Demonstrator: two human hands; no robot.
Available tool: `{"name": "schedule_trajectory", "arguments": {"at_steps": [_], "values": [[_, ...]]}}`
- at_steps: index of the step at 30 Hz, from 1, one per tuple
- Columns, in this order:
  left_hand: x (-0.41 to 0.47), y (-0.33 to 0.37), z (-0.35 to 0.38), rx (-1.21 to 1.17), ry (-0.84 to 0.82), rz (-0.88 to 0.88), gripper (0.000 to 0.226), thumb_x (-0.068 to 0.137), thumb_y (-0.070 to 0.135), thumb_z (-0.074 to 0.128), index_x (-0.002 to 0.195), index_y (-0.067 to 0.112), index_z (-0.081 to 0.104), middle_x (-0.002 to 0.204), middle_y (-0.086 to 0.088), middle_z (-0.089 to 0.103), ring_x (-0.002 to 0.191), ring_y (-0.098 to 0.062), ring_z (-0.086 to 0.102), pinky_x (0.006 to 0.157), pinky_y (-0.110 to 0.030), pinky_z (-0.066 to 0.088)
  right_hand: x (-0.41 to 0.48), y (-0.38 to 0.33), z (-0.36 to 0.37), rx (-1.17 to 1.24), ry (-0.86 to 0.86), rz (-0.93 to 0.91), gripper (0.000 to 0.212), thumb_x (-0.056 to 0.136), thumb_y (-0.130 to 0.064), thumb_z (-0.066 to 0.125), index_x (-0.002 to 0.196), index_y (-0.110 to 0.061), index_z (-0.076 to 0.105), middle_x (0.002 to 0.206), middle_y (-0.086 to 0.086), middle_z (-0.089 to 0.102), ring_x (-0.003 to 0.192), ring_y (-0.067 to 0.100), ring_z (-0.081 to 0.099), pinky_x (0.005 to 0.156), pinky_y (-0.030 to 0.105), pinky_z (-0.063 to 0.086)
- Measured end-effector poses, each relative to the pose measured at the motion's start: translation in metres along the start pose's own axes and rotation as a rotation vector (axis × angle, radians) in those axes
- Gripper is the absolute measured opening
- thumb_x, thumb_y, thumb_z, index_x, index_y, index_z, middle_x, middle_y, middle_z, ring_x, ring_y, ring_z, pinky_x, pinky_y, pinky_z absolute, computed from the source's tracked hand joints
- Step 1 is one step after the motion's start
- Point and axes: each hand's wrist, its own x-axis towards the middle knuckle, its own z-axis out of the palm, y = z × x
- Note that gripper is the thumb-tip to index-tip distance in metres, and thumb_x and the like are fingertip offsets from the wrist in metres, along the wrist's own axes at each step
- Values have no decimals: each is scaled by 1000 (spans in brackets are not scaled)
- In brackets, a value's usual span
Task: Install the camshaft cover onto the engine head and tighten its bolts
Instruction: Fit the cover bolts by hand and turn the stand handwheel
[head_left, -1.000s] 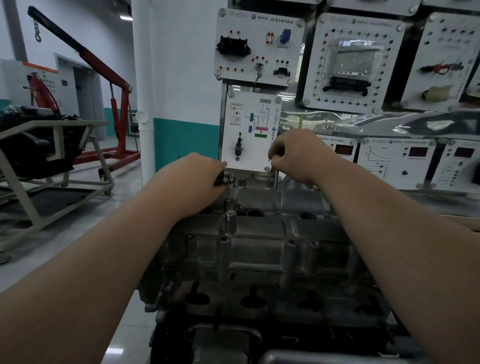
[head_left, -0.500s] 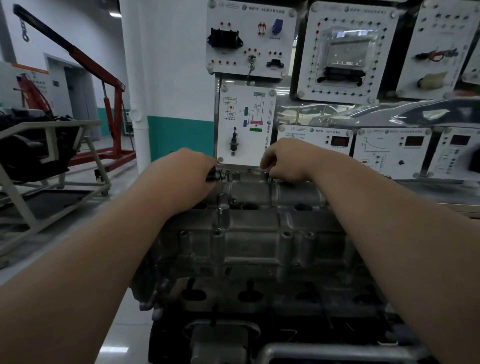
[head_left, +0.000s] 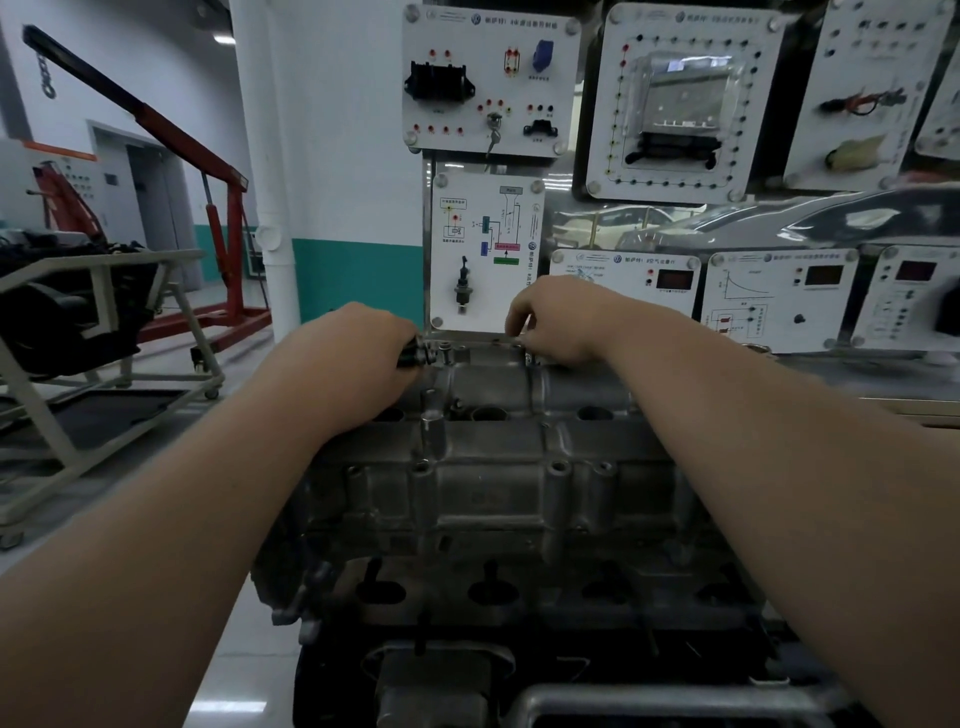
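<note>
Sitting on the head (head_left: 550, 587), the grey cast cover (head_left: 493, 483) lies level in the middle of the view, with a person's two bare hands at its far edge. The left hand (head_left: 358, 364) grips a dark tool (head_left: 414, 357), fingers wrapped round it and its small metal tip pointing right at the cover's far left corner. The right hand (head_left: 558, 325) is at the same edge just to the right, fingers curled and tips bunched downward; whether they pinch anything cannot be told. The hands are near each other but apart. Three round wells (head_left: 488, 414) show along the top of the cover between the arms, and four dark ports (head_left: 493, 591) line the near face of the head. The far edge has little room: white panels (head_left: 680, 104) hang close behind it, three of them with dark red readouts (head_left: 675, 279). To the left the head's side drops away to open, glossy grey floor (head_left: 171, 447). Across it stand one grey trolley (head_left: 104, 291) carrying a dark load (head_left: 52, 312) and one red hoist (head_left: 218, 218), before a white wall (head_left: 337, 130) with a teal band. One white pipe (head_left: 270, 156) runs down that wall.
</note>
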Motion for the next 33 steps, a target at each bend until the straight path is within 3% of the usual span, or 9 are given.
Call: {"name": "schedule_trajectory", "arguments": {"at_steps": [5, 7, 12, 15, 19, 23, 26, 29, 33], "values": [[2, -4, 2, -14, 48, 8, 25, 93, 39, 51, 71, 27, 48, 68, 8, 53, 64, -6, 49, 62, -26, 45, 2, -1, 1, -52, 97, 82, 27, 99, -30, 45, 109, -14, 65, 107, 6, 64, 94, 23, 59, 77, 35, 47], [1, -4, 2, -27, 42, 8, 28, 92, 40, 52, 68, 29, 45, 67, 10, 52, 63, -4, 48, 56, -23, 39, -1, -3, -2, -21, 146, 66, 25, 97, -23, 45, 112, -18, 64, 111, 4, 64, 96, 22, 58, 77, 34, 46], [-4, 5, -5, -156, 52, -77, 32, 90, 46, 54, 66, 26, 51, 65, 6, 55, 62, -8, 52, 52, -20, 36, -11, -3, -5, 16, -46, 17, 29, 91, -6, 50, 109, -18, 69, 116, 4, 65, 99, 20, 58, 77, 28, 42], [-7, 29, -7, -354, 137, -148, 37, 89, 46, 56, 67, 16, 56, 62, -2, 58, 61, -16, 55, 53, -24, 41, -12, -2, -5, 16, -69, 4, 26, 90, -6, 54, 109, -15, 70, 114, 4, 66, 100, 21, 60, 81, 29, 47], [-4, 54, -7, -379, 248, -171, 38, 91, 41, 56, 65, 14, 52, 58, -1, 53, 54, -14, 50, 47, -24, 34, -11, 3, -1, 82, 10, 10, 23, 89, -8, 56, 107, -16, 70, 114, 4, 66, 100, 21, 61, 78, 28, 44], [6, 71, -11, -609, 320, -268, 39, 91, 41, 56, 61, 15, 52, 48, 5, 50, 43, -6, 45, 45, -24, 33, -8, 5, 3, 107, 41, 36, 22, 91, -10, 55, 109, -12, 68, 104, 4, 66, 93, 20, 61, 75, 28, 44], [20, 101, -8, -867, 282, -311, 40, 87, 37, 60, 53, 19, 50, 37, 9, 45, 33, -3, 37, 43, -21, 31, -13, 6, -16, 483, 179, 87, 20, 95, -14, 54, 106, -7, 68, 77, -1, 61, 60, 6, 56, 58, 22, 44], [33, 119, 2, -1136, 228, -418, 31, 87, 32, 61, 59, 19, 56, 46, 7, 49, 47, -13, 43, 50, -27, 35, -30, 15, -40, 1028, 60, 70, 20, 96, -17, 53, 98, -7, 70, 89, 8, 67, 56, 9, 59, 51, 24, 49], [34, 119, 20, -1385, 70, -441, 18, 89, 27, 58, 79, 14, 66, 55, 2, 53, 50, -15, 44, 46, -25, 34, -48, 24, -37, 860, -35, -11, 16, 96, -13, 56, 96, -20, 70, 89, 4, 68, 63, 10, 61, 53, 23, 49]]}}
